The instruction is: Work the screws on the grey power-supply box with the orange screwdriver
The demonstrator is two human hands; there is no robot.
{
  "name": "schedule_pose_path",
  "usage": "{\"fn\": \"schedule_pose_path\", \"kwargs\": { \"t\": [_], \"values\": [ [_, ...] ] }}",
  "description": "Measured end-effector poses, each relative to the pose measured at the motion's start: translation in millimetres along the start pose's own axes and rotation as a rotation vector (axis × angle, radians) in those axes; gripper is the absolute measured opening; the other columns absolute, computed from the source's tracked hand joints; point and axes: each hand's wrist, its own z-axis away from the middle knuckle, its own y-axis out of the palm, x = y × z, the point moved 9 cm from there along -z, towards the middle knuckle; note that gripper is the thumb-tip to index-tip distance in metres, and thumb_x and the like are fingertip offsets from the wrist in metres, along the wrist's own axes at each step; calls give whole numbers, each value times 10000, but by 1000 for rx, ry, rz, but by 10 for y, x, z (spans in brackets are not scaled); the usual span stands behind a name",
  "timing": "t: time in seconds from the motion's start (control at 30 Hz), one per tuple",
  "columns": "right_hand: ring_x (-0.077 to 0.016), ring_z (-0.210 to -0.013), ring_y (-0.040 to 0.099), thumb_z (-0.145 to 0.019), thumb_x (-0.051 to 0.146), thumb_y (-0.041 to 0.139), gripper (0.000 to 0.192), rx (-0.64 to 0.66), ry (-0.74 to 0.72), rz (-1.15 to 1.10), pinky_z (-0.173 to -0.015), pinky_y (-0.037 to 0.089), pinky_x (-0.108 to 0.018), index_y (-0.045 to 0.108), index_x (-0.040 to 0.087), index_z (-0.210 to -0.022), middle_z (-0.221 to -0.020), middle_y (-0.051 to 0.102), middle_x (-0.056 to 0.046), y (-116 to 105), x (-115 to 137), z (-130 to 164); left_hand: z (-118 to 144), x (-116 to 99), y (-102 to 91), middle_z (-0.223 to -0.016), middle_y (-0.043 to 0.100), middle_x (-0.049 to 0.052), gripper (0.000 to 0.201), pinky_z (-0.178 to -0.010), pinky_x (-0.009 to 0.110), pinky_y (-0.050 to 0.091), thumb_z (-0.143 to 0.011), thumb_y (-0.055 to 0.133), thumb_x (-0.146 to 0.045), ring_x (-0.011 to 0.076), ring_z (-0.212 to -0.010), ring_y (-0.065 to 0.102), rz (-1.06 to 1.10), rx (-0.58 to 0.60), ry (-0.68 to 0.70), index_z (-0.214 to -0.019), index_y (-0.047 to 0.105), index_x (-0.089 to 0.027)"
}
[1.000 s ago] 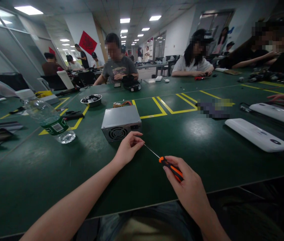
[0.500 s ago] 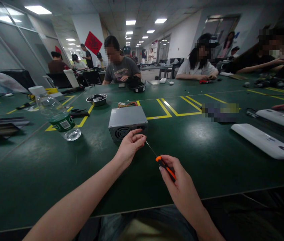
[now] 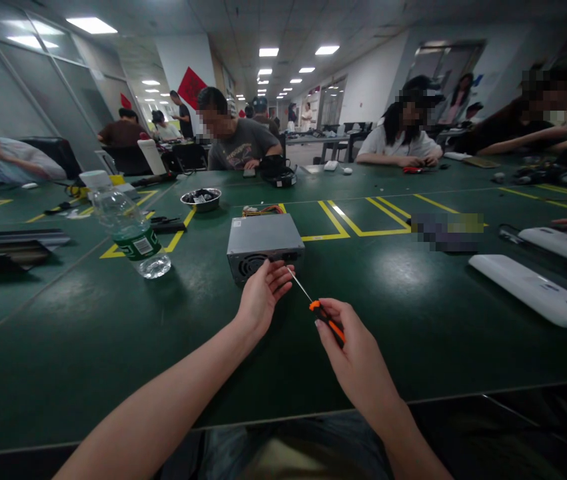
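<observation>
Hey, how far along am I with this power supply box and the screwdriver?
Early. Done: the right hand grips the orange-handled screwdriver. In hand: the left hand is at the shaft's tip, in front of the power supply box. Left: the box's cover looks closed, and I see no loose screws beside it on the table.

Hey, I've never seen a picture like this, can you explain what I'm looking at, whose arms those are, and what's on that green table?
This is one view from a camera worn on a person's head, looking forward and down, so the two bare arms are the wearer's own. The right hand grips an orange-handled screwdriver. The left hand has its fingers at the thin metal tip, just in front of a grey metal box with a fan grille. On the green table there are also a plastic water bottle, a small metal bowl and long white covers. Other people sit working farther along.
</observation>
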Motion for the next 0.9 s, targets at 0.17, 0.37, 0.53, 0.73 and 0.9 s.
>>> {"fn": "schedule_pose_path", "kwargs": {
  "t": [0.17, 0.37, 0.53, 0.73, 0.9],
  "values": [
    [-203, -934, 583, -844, 216, 403, 231, -25, -45, 99, -803, 484, -377, 468, 185, -1063, -1010, 584, -92, -2, 65, -105, -12, 144, -77, -756, 616, 39, 119, -554, 183, 475, -838, 442, -114, 76, -615, 584, -187, -56, -24, -857, 559, -125],
    [-207, -917, 586, -833, 183, 402, 220, -33, -65, 131, -792, 485, -383, 470, 173, -1042, -991, 586, -101, 26, 135, -167, -17, 138, -96, -643, 532, -22, 69, -501, 142, 421, -835, 486, -142, 32, -512, 492, -221, -74, -3, -780, 528, -134],
    [-217, -927, 578, -833, 180, 402, 222, -23, -47, 157, -798, 482, -399, 471, 158, -1042, -1001, 581, -111, 74, 140, -194, -32, 121, -75, -526, 429, -78, 138, -434, 140, 334, -837, 500, -225, 24, -411, 378, -216, -30, 10, -721, 468, -155],
    [-215, -933, 571, -834, 175, 402, 216, -16, -39, 150, -805, 479, -392, 473, 149, -1036, -1004, 575, -111, 113, 143, -224, -27, 37, -14, -424, 360, -75, 363, -428, 172, 275, -883, 382, -386, 47, -384, 313, -287, 52, 143, -584, 374, -179],
    [-215, -943, 563, -846, 192, 398, 231, -2, -28, 159, -817, 471, -396, 464, 156, -1064, -1024, 567, -105, 126, 129, -210, 38, -247, 48, -503, 420, -45, 389, -485, 202, 317, -886, 354, -422, 76, -467, 385, -509, 69, 458, -581, 399, -184]
  ]
}}
